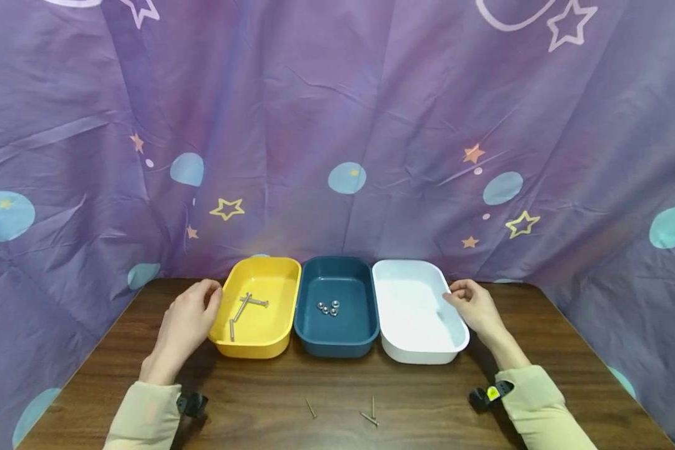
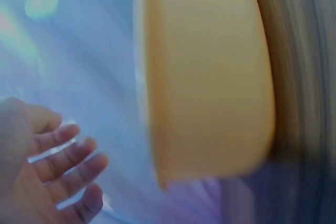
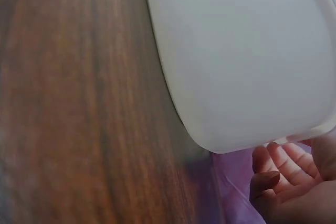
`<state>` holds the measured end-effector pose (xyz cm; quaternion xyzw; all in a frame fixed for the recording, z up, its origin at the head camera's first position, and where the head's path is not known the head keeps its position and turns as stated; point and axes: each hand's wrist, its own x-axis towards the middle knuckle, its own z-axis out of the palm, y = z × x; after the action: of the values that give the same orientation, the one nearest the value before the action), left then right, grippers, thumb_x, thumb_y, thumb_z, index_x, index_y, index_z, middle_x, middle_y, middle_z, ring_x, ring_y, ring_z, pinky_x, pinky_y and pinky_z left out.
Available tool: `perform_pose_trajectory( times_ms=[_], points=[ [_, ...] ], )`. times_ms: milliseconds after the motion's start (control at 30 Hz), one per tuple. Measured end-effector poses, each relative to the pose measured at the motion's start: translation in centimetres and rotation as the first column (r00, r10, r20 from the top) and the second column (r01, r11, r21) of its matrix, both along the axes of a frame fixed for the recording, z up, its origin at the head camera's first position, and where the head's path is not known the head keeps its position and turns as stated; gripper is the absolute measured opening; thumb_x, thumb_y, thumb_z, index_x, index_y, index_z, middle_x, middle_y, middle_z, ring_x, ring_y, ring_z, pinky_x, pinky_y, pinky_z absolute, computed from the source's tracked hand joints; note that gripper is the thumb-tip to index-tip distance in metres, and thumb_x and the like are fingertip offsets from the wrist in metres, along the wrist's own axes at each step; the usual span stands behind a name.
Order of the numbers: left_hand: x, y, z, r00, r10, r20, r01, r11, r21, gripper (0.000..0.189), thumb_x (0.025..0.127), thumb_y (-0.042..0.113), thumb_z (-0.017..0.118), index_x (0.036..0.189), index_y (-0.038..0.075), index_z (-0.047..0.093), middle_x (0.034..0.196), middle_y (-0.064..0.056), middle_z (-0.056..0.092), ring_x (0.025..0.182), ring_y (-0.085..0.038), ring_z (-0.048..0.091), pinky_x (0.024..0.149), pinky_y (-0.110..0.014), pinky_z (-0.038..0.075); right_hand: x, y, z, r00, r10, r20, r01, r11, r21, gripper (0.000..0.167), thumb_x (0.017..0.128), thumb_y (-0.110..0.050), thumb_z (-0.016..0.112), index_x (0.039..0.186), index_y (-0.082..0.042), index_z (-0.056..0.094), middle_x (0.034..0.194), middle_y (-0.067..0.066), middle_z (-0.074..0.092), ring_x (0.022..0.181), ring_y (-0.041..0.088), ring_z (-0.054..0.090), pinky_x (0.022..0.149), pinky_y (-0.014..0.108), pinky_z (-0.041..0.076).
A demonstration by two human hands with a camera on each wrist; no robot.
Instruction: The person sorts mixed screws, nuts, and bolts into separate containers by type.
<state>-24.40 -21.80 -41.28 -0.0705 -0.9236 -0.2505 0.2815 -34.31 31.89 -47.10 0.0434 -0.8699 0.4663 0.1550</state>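
A yellow tray (image 1: 261, 350), a dark blue tray (image 1: 337, 349) and a white tray (image 1: 419, 356) stand side by side. My left hand (image 1: 188, 315) is beside the yellow tray's left edge; in the left wrist view its fingers (image 2: 73, 161) are loosely bent, apart from the wall. My right hand (image 1: 478, 309) grips the white tray's right rim. The right wrist view has bent fingers (image 3: 294, 163) below that rim, the thumb side partly hidden. Several bolts (image 1: 242, 306) lie in the yellow tray, several nuts (image 1: 334, 310) in the blue one.
Three thin screws, one (image 1: 311, 407) apart from the other two (image 1: 370, 419), lie on the dark wooden table (image 1: 259, 406) in front of the trays. A purple patterned curtain (image 1: 292, 125) hangs close behind.
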Motion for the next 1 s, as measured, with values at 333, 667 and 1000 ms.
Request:
perform_pose_trajectory(
  times_ms=[333,667,1000],
  points=[
    [2.9,6.8,1.6,0.905,-0.407,0.123,0.418,0.904,-0.085,0.012,0.095,0.015,0.064,0.105,0.013,0.067,0.091,0.008,0.065,0.081,-0.008,0.059,0.074,-0.034,0.05,0.1,-0.1,0.8,1.0,-0.012,0.015,0.011,0.994,0.111,0.029,0.091,-0.016,0.068,0.108,0.004,0.057,0.083,0.01,0.061,0.073,0.017,0.053,0.061,0.025,0.043],
    [4.4,10.4,-1.2,0.623,-0.579,0.526,0.714,0.696,-0.079,0.029,0.087,0.018,0.074,0.114,0.013,0.065,0.078,0.015,0.054,0.07,0.0,0.051,0.066,-0.023,0.046,0.5,0.0,1.1,0.998,-0.018,0.054,0.01,0.988,0.152,0.032,0.092,-0.021,0.068,0.108,0.004,0.058,0.083,0.01,0.061,0.076,0.02,0.054,0.062,0.028,0.044],
    [4.3,11.3,-3.3,0.528,-0.595,0.606,0.731,0.682,0.033,0.032,0.081,0.022,0.08,0.108,0.015,0.064,0.071,0.014,0.052,0.066,0.001,0.049,0.062,-0.02,0.043,0.4,0.3,0.4,1.0,0.024,0.018,-0.026,0.996,0.089,0.028,0.09,-0.014,0.069,0.107,0.005,0.057,0.082,0.011,0.06,0.072,0.017,0.054,0.061,0.025,0.044]
  ],
)
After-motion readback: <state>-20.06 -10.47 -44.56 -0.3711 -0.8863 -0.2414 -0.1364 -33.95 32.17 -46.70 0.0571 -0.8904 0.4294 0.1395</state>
